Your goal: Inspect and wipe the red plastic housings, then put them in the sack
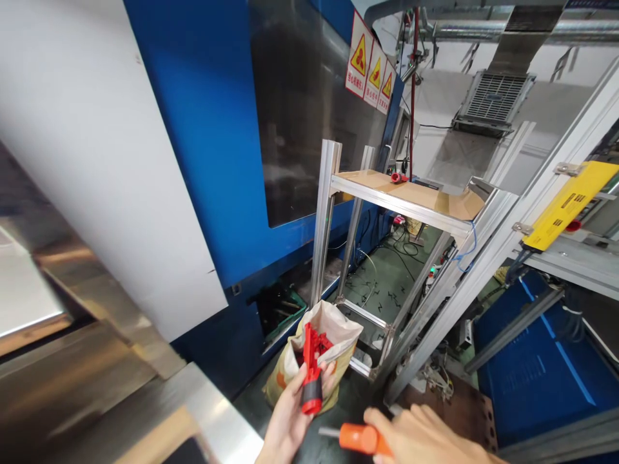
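My left hand is closed around a red plastic part with a black collar, its round red end toward me. That part is above an open woven sack with red plastic pieces inside. Lower right, my right hand grips an orange-handled tool with a narrow metal tip pointing left, toward the red part but apart from it. Blur hides whether the tool is a knife or a screwdriver.
A blue machine with a dark window stands left. An aluminium frame behind the sack bears a cardboard-covered shelf with another red part. A metal-edged table is lower left. A yellow bar is fixed at right.
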Available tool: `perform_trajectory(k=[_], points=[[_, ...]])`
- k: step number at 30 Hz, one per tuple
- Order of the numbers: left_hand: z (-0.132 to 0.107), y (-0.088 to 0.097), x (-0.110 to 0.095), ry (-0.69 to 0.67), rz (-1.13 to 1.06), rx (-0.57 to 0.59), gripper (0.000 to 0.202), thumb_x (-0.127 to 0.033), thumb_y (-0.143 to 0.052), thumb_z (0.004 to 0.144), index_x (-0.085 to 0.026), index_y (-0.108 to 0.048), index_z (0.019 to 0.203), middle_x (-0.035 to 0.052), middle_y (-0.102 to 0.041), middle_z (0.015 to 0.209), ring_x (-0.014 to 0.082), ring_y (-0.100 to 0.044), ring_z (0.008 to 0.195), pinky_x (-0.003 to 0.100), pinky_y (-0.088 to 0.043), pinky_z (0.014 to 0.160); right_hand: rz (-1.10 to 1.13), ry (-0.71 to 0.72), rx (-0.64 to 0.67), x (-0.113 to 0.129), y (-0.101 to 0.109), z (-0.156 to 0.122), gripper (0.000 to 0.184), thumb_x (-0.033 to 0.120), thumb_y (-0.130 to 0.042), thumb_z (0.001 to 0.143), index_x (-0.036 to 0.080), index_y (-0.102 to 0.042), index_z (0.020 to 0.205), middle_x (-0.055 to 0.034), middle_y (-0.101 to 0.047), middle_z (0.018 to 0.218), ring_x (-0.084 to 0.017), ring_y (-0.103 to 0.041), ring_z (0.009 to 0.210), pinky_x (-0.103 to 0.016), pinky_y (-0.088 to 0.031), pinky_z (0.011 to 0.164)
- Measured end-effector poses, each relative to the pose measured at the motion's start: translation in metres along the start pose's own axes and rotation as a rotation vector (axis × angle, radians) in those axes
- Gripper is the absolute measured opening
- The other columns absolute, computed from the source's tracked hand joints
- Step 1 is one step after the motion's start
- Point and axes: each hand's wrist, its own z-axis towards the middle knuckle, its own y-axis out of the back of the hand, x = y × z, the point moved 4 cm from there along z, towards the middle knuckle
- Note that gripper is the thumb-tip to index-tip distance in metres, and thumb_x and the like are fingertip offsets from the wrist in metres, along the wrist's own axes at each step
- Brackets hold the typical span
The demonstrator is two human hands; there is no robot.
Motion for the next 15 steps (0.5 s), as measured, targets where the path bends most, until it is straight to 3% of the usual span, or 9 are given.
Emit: perform_trajectory(k=[3, 7, 10, 13, 15], points=[[-0.001, -0.003, -0.002, 0.124, -0.248, 0.063, 0.031, -0.009, -0.032, 0.095, -0.003, -0.057, 0.112, 0.0148, -0.071, 0.085, 0.0185, -0.071, 0.087, 0.028, -0.059, 0.079, -0.014, -0.046, -0.141, 0.0, 0.0, -0.001, 0.039, 0.022, -0.04, 0.093, 0.024, -0.048, 0.132, -0.0139, -0.071, 0.098, -0.032, -0.069, 0.088, -0.036, -0.046, 0.069], [-0.009, 0.002, -0.005, 0.213, -0.396, 0.12, 0.038, -0.001, -0.025, 0.096, -0.008, -0.06, 0.107, 0.0071, -0.069, 0.08, 0.004, -0.067, 0.068, 0.007, -0.053, 0.065, -0.044, 0.025, 0.022, 0.002, -0.012, -0.003, 0.038, 0.028, -0.05, 0.089, 0.024, -0.053, 0.126, -0.0139, -0.073, 0.094, -0.034, -0.07, 0.084, -0.033, -0.045, 0.063], [-0.017, 0.008, 0.0, 0.242, -0.362, 0.14, 0.035, -0.008, -0.029, 0.099, -0.01, -0.064, 0.098, 0.0047, -0.069, 0.08, -0.0024, -0.058, 0.053, 0.0, -0.044, 0.053, 0.037, -0.031, -0.169, -0.003, 0.0, -0.008, 0.034, 0.025, -0.039, 0.094, 0.024, -0.052, 0.126, -0.013, -0.07, 0.097, -0.032, -0.068, 0.088, -0.034, -0.046, 0.068], [-0.02, 0.013, 0.009, 0.248, -0.214, 0.116, 0.031, -0.013, -0.036, 0.098, -0.009, -0.066, 0.09, 0.0057, -0.069, 0.077, -0.0004, -0.056, 0.047, 0.003, -0.043, 0.046, 0.032, 0.023, -0.06, -0.004, 0.002, -0.011, 0.033, 0.025, -0.047, 0.091, 0.022, -0.053, 0.124, -0.0129, -0.07, 0.097, -0.031, -0.067, 0.09, -0.035, -0.047, 0.07], [-0.019, 0.015, 0.014, 0.202, -0.07, 0.076, 0.016, -0.019, -0.053, 0.091, -0.011, -0.067, 0.095, 0.0084, -0.071, 0.08, 0.0097, -0.065, 0.058, 0.013, -0.05, 0.048, 0.022, 0.042, -0.065, -0.006, 0.003, -0.011, 0.033, 0.026, -0.047, 0.091, 0.022, -0.053, 0.123, -0.0126, -0.07, 0.095, -0.031, -0.067, 0.088, -0.034, -0.045, 0.068]])
